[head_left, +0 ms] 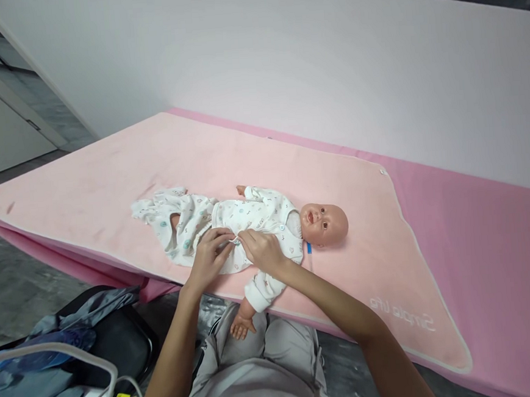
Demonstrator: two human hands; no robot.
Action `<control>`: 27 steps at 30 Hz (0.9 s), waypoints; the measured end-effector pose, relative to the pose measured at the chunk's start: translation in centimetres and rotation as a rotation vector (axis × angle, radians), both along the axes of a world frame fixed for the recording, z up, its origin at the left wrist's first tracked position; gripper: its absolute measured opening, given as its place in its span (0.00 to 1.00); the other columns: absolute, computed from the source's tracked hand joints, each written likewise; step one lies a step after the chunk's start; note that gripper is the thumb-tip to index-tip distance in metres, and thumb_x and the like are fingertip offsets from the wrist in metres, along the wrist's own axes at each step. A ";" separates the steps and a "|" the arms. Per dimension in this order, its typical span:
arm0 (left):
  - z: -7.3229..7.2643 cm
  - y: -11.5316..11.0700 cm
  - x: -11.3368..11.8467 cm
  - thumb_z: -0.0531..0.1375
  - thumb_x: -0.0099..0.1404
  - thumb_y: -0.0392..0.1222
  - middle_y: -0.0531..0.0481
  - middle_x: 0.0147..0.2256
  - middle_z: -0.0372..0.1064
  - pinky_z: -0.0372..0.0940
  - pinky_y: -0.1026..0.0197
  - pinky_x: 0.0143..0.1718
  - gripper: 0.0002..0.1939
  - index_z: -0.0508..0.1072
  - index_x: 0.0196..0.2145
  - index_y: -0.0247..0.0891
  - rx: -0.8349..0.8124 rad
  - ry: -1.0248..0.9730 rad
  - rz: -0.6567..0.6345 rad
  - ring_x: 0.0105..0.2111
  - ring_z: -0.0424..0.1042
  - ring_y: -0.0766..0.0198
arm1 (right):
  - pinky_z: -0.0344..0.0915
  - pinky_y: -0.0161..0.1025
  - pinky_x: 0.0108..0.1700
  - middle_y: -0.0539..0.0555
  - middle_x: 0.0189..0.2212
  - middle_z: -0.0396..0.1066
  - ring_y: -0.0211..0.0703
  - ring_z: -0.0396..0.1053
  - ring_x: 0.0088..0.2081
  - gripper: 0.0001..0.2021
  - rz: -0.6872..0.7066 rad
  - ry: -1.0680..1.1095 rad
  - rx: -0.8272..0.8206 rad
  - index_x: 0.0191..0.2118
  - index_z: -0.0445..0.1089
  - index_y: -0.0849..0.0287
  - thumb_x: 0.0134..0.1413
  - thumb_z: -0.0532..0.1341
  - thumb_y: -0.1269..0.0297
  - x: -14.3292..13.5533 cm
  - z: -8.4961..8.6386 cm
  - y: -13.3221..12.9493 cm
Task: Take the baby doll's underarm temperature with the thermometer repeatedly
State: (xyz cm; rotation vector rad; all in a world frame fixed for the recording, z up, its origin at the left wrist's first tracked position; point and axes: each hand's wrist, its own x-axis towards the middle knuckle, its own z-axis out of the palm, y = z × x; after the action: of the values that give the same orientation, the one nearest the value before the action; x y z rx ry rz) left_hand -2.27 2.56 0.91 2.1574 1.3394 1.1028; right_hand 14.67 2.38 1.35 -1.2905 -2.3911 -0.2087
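A baby doll (324, 224) lies on its back on a pink mat, its head to the right. It wears a white printed shirt (266, 207) with a button near the collar. White printed trousers (180, 229) lie around its legs at the left. My left hand (212, 257) and my right hand (262, 247) meet over the shirt's lower front, each with thumb and fingers pinched on the fabric edge. Whatever small fastening may sit between the fingertips is too small to make out. One doll hand (242, 322) hangs over the table's near edge.
The pink mat (360, 185) covers much of the table, over a darker pink cloth (494, 254). A blue-ended strip (309, 250) lies by the doll's neck. A black chair (120, 338) holding clothes and cables stands at the lower left. A white wall rises behind.
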 end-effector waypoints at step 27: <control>0.5 -0.8 -0.4 0.55 0.62 0.48 0.44 0.43 0.69 0.64 0.54 0.49 0.15 0.70 0.43 0.38 -0.163 -0.252 -0.037 0.46 0.68 0.57 | 0.51 0.35 0.25 0.52 0.31 0.68 0.36 0.66 0.29 0.10 0.001 -0.047 0.039 0.40 0.65 0.59 0.62 0.47 0.70 0.0 -0.3 0.1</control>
State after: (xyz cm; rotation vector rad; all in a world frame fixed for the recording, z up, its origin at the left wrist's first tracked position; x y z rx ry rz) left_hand -2.70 1.72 1.44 1.8512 1.2256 1.1638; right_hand 14.69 2.51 1.07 -1.2799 -2.4144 -0.2874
